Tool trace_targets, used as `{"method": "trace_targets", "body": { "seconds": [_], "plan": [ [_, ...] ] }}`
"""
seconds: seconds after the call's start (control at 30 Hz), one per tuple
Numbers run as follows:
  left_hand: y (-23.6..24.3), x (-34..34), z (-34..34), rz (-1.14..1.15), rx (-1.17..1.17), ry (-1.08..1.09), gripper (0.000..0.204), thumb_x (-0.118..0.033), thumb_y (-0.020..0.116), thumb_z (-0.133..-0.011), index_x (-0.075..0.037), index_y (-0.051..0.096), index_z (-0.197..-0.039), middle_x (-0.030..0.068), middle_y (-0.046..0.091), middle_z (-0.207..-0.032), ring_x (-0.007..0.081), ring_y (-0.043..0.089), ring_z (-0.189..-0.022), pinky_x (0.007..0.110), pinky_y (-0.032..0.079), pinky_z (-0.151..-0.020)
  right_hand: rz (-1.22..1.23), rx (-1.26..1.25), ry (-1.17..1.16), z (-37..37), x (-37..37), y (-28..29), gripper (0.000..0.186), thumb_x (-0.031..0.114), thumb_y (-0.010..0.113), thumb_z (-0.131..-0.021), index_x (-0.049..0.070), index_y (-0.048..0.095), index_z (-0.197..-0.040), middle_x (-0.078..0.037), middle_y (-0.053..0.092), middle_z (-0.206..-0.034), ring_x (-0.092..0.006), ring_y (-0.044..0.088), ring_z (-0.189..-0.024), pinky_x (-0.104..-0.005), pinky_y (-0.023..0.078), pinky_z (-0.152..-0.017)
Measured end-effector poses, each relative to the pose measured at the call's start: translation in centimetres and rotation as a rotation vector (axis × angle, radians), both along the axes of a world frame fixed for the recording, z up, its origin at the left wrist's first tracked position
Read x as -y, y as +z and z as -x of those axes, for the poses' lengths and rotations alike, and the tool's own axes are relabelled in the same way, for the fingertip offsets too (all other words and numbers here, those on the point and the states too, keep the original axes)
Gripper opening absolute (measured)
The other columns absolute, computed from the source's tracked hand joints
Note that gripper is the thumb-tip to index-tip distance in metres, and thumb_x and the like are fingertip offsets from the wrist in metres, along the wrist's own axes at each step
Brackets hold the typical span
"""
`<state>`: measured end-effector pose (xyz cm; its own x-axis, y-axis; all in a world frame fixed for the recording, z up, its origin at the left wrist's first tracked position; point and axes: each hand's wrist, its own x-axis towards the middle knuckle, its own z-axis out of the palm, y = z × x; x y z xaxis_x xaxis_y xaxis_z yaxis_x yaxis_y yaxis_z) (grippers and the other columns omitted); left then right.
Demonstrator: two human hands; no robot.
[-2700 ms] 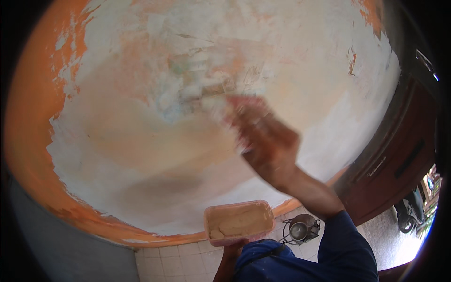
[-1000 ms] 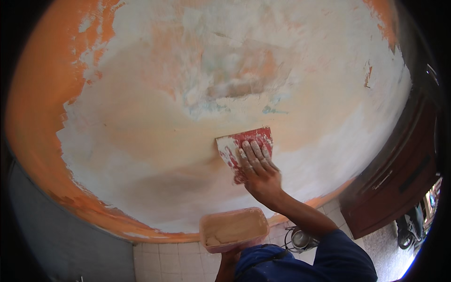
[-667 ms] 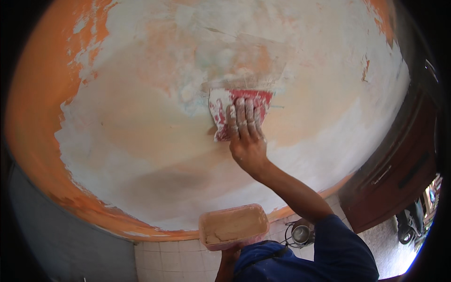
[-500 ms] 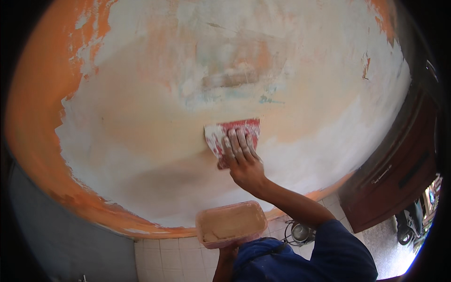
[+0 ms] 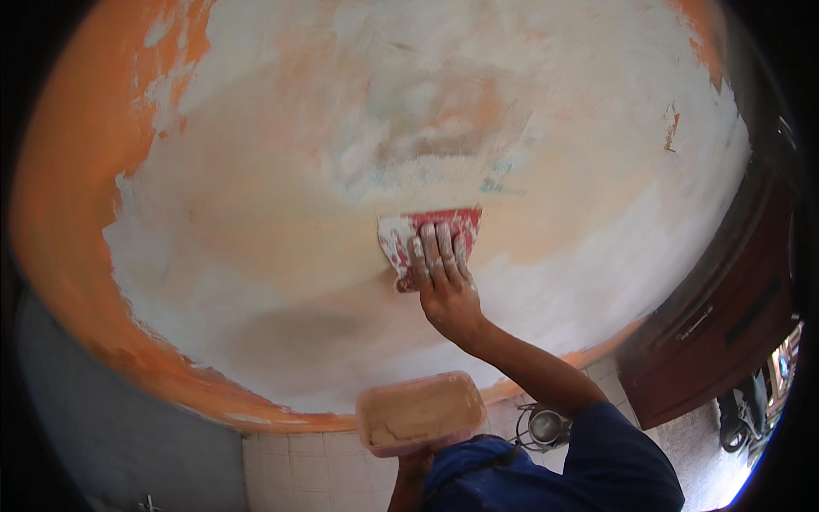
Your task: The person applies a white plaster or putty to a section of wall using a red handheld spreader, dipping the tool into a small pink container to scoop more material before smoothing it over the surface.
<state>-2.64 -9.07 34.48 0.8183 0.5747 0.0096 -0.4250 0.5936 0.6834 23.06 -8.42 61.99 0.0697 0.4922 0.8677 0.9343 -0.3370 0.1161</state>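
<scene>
My right hand [image 5: 445, 286], its fingers coated with white residue, presses on a red putty knife [image 5: 461, 220] smeared with white, laid against the patchy white wall [image 5: 256, 154]. Beige and faint blue patches show above the blade. At the bottom, my left hand [image 5: 414, 465] supports a pink rectangular tub [image 5: 388, 442] containing beige paste [image 5: 418, 405]. Most of that hand's fingers are hidden beneath the tub.
Orange paint [image 5: 68, 213] borders the white area. A grey wall [image 5: 128, 427] is at lower left, a dark red door [image 5: 699, 324] at right. A metal container [image 5: 546, 422] stands on white floor tiles [image 5: 299, 469]; a motorbike [image 5: 738, 410] is outside at far right.
Since a second ago the putty knife has gone up the wall and come back down, now slightly higher and further left than then. The tub stays in my left hand.
</scene>
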Motion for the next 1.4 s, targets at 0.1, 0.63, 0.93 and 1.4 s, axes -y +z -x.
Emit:
{"method": "trace_targets", "body": {
  "seconds": [0.1, 0.63, 0.93, 1.4],
  "plan": [
    [3.7, 0.7, -0.4, 0.23, 0.075, 0.015, 0.076, 0.007, 0.068, -0.071, -0.008, 0.029, -0.135, 0.0066, 0.044, -0.129, 0.0249, 0.046, -0.117, 0.04, 0.046, -0.094, 0.063, -0.12, 0.148, 0.8, 2.9, -3.0, 0.053, 0.005, 0.053, -0.078, -0.011, 0.041, -0.127, -0.03, 0.036, -0.135, -0.0436, 0.033, -0.129, -0.0558, 0.029, -0.105],
    [8.1, 1.8, -1.6, -0.056, -0.007, 0.034, 0.061, 0.002, 0.062, -0.076, -0.011, 0.038, -0.13, 0.0053, 0.048, -0.123, 0.0216, 0.049, -0.114, 0.035, 0.048, -0.091, -0.037, -0.111, 0.071, -2.8, 4.4, -7.2, 0.053, 0.002, 0.055, -0.074, -0.008, 0.046, -0.125, -0.028, 0.041, -0.133, -0.0429, 0.038, -0.126, -0.0555, 0.032, -0.103],
    [6.1, 1.5, -0.9, -0.011, -0.066, 0.054, 0.071, 0.007, 0.063, -0.071, -0.01, 0.033, -0.133, 0.0072, 0.045, -0.126, 0.0239, 0.047, -0.116, 0.036, 0.048, -0.091, -0.383, -0.028, 0.083, -3.2, 8.3, 0.8, 0.053, 0.001, 0.062, -0.071, -0.007, 0.05, -0.122, -0.025, 0.05, -0.127, -0.0387, 0.048, -0.12, -0.0524, 0.038, -0.1],
    [7.9, 1.4, -1.3, -0.134, 0.006, 0.031, 0.066, -0.008, 0.061, -0.08, -0.01, 0.027, -0.137, 0.0105, 0.041, -0.132, 0.0268, 0.043, -0.123, 0.041, 0.047, -0.096, -0.105, -0.535, 0.213, -0.2, 10.8, -8.8, 0.05, -0.008, 0.05, -0.071, -0.003, 0.054, -0.121, -0.02, 0.057, -0.119, -0.0326, 0.054, -0.115, -0.0453, 0.04, -0.1]
  ]
}}
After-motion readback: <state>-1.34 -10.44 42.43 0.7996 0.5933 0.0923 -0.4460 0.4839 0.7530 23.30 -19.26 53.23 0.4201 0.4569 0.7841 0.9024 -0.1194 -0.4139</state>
